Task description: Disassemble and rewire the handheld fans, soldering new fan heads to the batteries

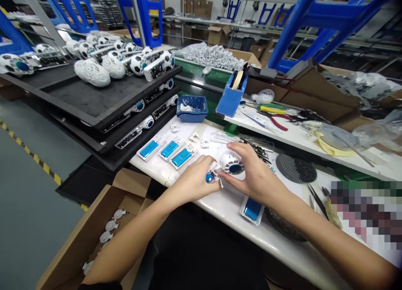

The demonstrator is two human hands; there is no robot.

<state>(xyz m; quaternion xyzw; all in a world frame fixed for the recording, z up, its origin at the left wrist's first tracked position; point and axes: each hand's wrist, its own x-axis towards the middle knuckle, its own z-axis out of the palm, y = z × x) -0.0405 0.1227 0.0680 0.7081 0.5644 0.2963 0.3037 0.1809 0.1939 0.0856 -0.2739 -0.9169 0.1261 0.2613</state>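
Observation:
My left hand (194, 181) rests on the white workbench (220, 206), its fingers pinched on a small blue and white part (210, 177). Right beside it, my right hand (254, 173) curls over a white round shell with a blue centre (230, 163), thumb and fingers touching it. Three blue battery packs in clear holders (169, 150) lie in a row to the left of my hands. Another blue pack (252, 209) sits under my right wrist near the bench's front edge.
Black trays (94, 99) stacked at left carry several white perforated shells. A blue bin (192, 109), a blue tape holder (231, 98), pliers (276, 122) and a round black grille (295, 168) lie beyond. An open cardboard box (103, 231) with white parts stands below left.

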